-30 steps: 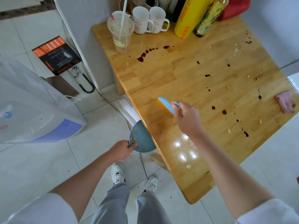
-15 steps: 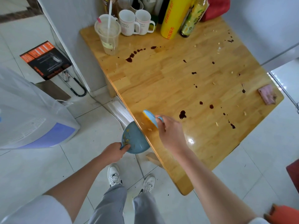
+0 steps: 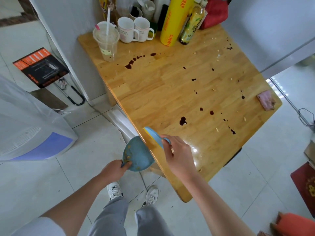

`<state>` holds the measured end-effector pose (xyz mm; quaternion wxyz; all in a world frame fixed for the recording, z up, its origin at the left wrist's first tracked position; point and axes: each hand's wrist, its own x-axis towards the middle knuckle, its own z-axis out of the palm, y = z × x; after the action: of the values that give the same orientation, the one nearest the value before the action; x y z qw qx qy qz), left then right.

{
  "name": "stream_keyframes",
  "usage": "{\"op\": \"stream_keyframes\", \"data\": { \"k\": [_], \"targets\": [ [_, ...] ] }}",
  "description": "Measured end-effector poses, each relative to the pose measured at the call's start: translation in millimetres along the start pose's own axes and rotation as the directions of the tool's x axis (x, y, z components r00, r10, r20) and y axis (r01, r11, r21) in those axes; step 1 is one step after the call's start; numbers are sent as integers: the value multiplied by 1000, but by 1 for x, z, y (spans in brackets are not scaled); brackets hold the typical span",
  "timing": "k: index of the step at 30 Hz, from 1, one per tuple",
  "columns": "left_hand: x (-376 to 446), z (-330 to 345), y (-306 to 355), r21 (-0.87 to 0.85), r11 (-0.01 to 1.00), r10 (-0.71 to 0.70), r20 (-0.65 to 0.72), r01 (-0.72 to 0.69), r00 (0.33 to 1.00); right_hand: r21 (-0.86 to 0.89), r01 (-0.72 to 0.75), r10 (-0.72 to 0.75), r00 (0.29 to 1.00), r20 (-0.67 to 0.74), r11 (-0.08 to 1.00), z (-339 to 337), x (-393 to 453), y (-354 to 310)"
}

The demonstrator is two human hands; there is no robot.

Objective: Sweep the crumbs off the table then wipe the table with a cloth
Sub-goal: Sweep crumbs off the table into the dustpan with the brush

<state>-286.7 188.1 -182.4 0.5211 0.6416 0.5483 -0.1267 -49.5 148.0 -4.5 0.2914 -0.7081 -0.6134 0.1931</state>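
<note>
Your right hand [image 3: 179, 157] has its fingers curled round the handle of one small blue brush [image 3: 154, 135], its head at the near-left edge of the wooden table [image 3: 153, 89]; the bristles are hard to make out. Your left hand [image 3: 114, 171] pinches the rim of one blue dustpan [image 3: 138, 155] held just below that edge, a few crumbs inside. Scattered crumbs [image 3: 214, 89] and dark spots lie across the tabletop. One pink cloth [image 3: 266, 100] sits at the far-right edge. Two white mugs [image 3: 134, 30] and one plastic cup [image 3: 107, 43] stand at the back; items behind them are cut off.
</note>
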Motion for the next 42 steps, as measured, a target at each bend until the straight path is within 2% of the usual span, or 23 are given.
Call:
{"op": "stream_keyframes", "data": {
  "k": [7,10,14,20,25,31,35,39,42],
  "targets": [
    [-22,53,1,-9,998,-55,9,56,998,-112,-256,237,959,-157,960,-108,-21,82],
    [-30,76,10,-21,997,-71,-14,71,997,-222,-298,250,943,-218,928,-156,-13,129],
    [-39,104,28,-93,989,-124,-93,115,988,-243,-299,247,943,-221,923,-190,5,195],
    [-64,147,47,-231,953,-247,-223,195,943,-290,-171,159,985,-64,942,-185,31,237],
    [-81,168,47,-307,933,-275,-261,191,925,-349,-114,139,989,47,930,-160,36,223],
    [-85,188,48,-339,924,-272,-254,178,928,-183,81,-55,988,143,980,-102,-15,159],
    [-83,195,55,-313,935,-237,-197,168,951,-166,207,-175,967,187,964,-87,-24,140],
    [-86,196,56,-323,931,-238,-185,170,954,-199,112,-83,985,149,974,-100,-5,144],
    [-85,195,53,-305,937,-228,-171,169,958,-189,159,-104,957,271,969,-94,-3,137]
  ]
}}
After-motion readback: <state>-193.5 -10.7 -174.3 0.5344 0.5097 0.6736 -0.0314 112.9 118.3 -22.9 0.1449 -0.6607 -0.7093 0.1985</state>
